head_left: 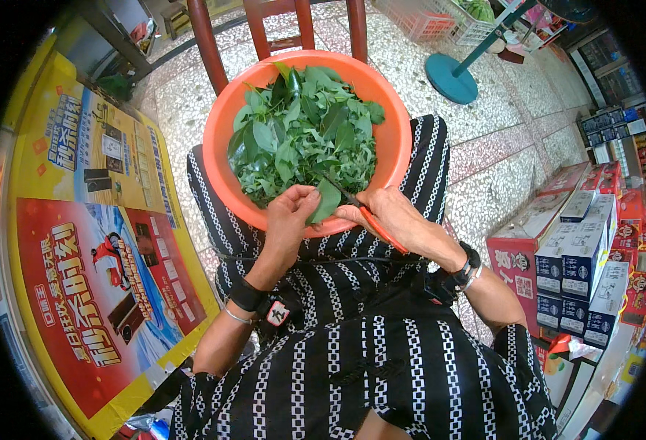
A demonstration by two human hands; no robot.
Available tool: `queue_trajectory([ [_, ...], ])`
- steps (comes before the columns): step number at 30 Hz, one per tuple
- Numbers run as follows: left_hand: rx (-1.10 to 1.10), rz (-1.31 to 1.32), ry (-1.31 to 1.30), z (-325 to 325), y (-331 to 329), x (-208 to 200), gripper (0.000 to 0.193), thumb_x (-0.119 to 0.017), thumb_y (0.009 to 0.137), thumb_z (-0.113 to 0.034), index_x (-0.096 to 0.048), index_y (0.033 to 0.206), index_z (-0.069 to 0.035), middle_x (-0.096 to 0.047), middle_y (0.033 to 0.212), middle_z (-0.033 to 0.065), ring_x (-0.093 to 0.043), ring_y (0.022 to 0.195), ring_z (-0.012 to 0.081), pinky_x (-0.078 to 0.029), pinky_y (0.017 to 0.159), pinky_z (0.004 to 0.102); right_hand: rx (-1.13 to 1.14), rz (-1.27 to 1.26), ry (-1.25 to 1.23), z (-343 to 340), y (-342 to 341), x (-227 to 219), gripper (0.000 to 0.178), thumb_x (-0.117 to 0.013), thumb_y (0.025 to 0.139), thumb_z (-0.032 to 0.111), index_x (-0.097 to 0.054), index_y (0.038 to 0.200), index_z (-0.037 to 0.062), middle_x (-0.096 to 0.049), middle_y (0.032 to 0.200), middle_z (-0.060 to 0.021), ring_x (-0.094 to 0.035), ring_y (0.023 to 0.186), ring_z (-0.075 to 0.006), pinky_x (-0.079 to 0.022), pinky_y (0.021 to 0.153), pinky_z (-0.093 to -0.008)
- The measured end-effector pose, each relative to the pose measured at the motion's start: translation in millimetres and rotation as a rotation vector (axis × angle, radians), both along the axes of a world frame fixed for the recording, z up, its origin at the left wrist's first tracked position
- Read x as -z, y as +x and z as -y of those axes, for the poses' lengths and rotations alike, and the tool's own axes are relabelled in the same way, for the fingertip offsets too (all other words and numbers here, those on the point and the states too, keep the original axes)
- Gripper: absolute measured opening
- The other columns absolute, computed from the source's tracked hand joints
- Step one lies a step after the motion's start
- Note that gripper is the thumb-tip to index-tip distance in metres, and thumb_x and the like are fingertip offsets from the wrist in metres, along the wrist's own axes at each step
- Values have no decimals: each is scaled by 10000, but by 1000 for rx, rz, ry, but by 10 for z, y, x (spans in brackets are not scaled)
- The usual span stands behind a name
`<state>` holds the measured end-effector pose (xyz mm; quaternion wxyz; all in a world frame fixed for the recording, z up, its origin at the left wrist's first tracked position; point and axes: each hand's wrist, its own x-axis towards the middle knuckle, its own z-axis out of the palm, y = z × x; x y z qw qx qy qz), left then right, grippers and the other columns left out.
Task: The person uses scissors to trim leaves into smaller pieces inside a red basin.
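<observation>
- Left hand (288,216) pinches a broad green leaf (327,203) over the near rim of the round orange plastic basin (398,136).
- Right hand (398,213) grips orange-handled metal scissors (383,232), blades at leaf; cut depth unclear.
- Inside basin: small leafy greens (261,178) nearer; many broad leaves (264,136) look whole; judged unfinished.

The floor (488,158) is a pale speckled surface divided by reddish bands. It supports a dark red wooden chair (207,44) at the far side and a round teal base (451,79) carrying a slanted pole (484,44). A red plastic crate (420,26) stands near that base. The orange basin (215,158) sits between the chair back and the person's body, over the black-and-white patterned clothing (316,312); its underside is hidden. The basin contains loose green leaves (308,125), heaped across its interior and below the rim.
</observation>
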<state>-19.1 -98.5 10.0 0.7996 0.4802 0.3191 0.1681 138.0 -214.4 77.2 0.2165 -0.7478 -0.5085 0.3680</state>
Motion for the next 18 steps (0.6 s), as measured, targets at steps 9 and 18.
queue_trajectory([
  [9,-66,59,-63,-3,25,44,176,-546,934,-133,-532,1063,-14,-636,856,25,-582,694,89,-477,598,211,-55,139,-19,71,35,75,659,-509,860,598,-550,914,-57,-595,847,-248,-597,883,-392,-449,756,-477],
  [18,-27,-74,-81,-14,-4,-30,160,-569,919,-126,-547,1020,-4,-623,791,23,-554,566,81,-455,508,201,18,11,-3,-43,-2,74,585,-542,885,510,-600,715,-47,-539,553,-198,-558,523,-333,-437,521,-414],
])
